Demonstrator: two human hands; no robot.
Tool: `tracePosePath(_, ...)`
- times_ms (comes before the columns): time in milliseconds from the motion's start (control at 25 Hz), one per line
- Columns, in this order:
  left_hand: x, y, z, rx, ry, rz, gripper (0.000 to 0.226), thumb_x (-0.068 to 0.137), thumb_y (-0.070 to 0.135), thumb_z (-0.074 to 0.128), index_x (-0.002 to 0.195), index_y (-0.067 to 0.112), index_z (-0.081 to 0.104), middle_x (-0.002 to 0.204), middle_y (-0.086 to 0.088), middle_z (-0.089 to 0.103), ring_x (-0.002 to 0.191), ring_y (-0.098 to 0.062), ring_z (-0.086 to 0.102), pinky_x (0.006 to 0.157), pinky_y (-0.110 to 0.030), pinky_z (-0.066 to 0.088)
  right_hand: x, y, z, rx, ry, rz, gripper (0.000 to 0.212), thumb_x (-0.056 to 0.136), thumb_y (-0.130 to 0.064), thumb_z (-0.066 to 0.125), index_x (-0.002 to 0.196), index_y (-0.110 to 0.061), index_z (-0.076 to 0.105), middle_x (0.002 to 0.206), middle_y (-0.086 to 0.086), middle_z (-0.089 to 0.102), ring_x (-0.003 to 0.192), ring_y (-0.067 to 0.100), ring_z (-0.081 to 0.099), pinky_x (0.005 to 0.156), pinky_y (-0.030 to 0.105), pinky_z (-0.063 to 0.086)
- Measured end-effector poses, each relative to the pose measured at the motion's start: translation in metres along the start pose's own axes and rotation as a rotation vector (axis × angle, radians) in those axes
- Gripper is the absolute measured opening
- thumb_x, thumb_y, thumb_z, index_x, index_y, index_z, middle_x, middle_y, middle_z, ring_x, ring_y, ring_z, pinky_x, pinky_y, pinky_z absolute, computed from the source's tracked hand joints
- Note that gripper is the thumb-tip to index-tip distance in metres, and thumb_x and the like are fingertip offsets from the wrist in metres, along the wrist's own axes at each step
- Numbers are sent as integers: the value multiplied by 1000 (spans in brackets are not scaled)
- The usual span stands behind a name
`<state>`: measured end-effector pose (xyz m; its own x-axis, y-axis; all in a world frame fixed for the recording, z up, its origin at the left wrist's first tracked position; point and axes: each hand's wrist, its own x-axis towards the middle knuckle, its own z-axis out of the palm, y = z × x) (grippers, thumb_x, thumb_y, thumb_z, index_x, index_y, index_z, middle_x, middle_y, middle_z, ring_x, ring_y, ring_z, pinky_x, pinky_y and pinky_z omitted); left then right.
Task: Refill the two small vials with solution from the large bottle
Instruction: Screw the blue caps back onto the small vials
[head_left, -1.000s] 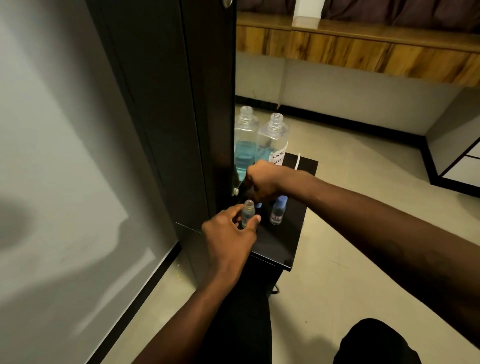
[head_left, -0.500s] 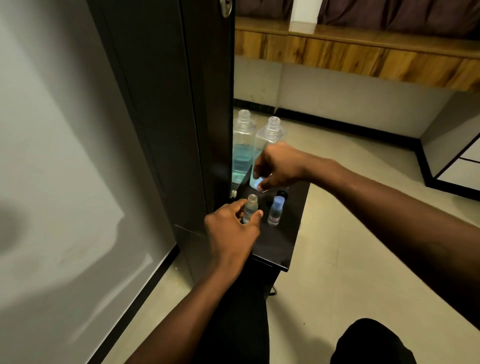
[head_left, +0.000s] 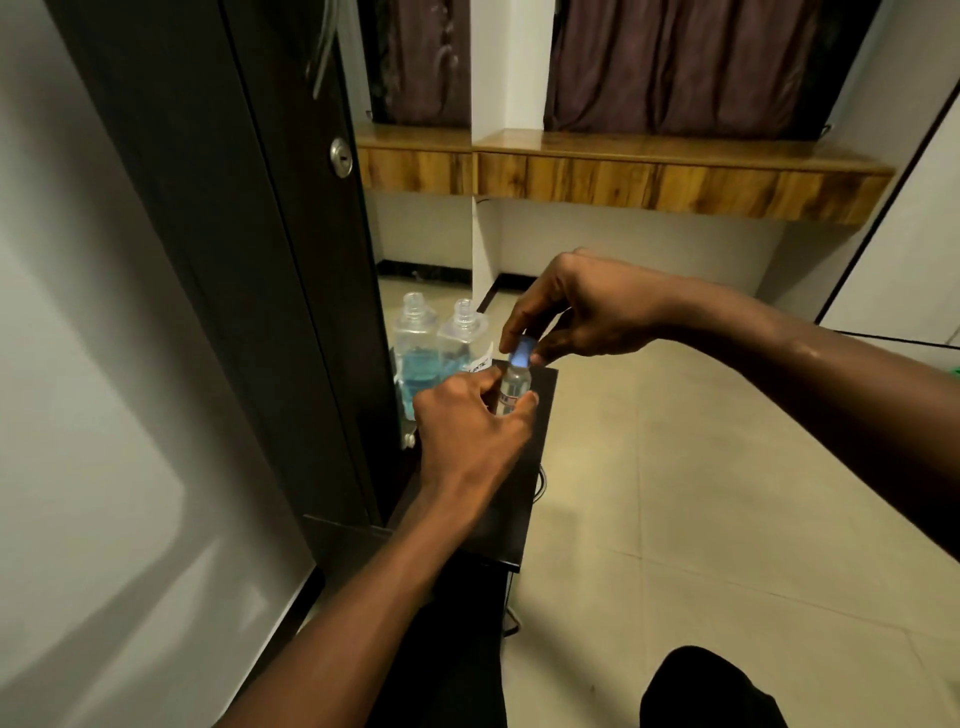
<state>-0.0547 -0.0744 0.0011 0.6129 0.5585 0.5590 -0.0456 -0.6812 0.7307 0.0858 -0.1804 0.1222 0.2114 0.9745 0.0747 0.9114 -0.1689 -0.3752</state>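
Pinching the cap, the right hand seats it on the vial gripped below by the left hand; misaligned threads risk leakage or tipping.

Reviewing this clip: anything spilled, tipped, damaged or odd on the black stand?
Nothing stands out. The left hand holds a small vial upright while the right hand sets its blue cap. The large bottle stands upright, uncapped; no visible spill.
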Motion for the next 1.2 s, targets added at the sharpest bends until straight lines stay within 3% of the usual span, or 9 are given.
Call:
tracePosePath(160,4,17,2,35,-14,44,20,83,33,81,95,17,79,69,13,63,59,0,62,56,-14,52,-13,-4,-11,-64,27,-3,33,87,-8,76,114,-26,77,112,-13,75,99,-6,69,84,19,60)
tracePosePath(320,7,29,-1,42,-17,83,25,83,33,80,102,17,80,69,13,60,57,5,58,55,-12,49,-18,-10,-17,-151,38,18,28,89,-17,76,115,-28,75,108,-13,75,85,-11,65,67,5,53)
tracePosePath(440,5,34,-4,51,-12,85,28,83,33,80,106,18,79,69,12,61,58,5,57,53,-8,48,-17,-15,-16,-222,42,74,22,90,-38,73,106,-23,77,92,-9,78,67,-3,70,54,4,49)
tracePosePath(600,6,38,-8,43,29,68,23,80,29,83,96,13,80,69,11,64,59,-7,63,61,-28,60,-16,-22,-15,-262,163,126,69,86,-74,48,72,-11,72,62,-1,71,48,6,67,46,8,44)
tracePosePath(760,12,39,-12,7,21,72,25,82,29,81,105,19,80,73,7,71,63,-3,66,63,-32,61,-19,-27,-25,-183,70,49,35,92,-41,70,120,-21,71,109,-12,69,87,0,68,69,10,50)
tracePosePath(880,13,39,-13,15,26,84,22,82,28,81,102,18,80,71,7,70,62,-3,65,63,-30,60,-17,-27,-21,-164,108,96,29,91,-43,71,99,-15,74,87,-4,76,62,3,72,54,14,54)
tracePosePath(1000,11,40,-13,18,27,81,14,82,28,82,92,18,79,70,8,69,60,-3,65,63,-32,61,-11,-30,-19,-201,190,163,59,89,-65,56,76,-10,71,66,-1,73,49,5,69,47,14,52)
tracePosePath(1120,11,38,-15,2,30,81,23,83,28,82,104,19,79,70,10,68,60,-1,64,63,-28,61,-15,-31,-24,-160,100,82,38,92,-46,69,116,-17,72,103,-11,72,80,0,70,65,12,54)
tracePosePath(1200,13,36,-17,25,30,111,26,83,30,80,108,21,79,71,9,71,61,-2,65,63,-25,59,-15,-28,-24,-161,53,56,33,91,-25,73,123,-20,69,108,-10,71,82,0,70,67,14,56)
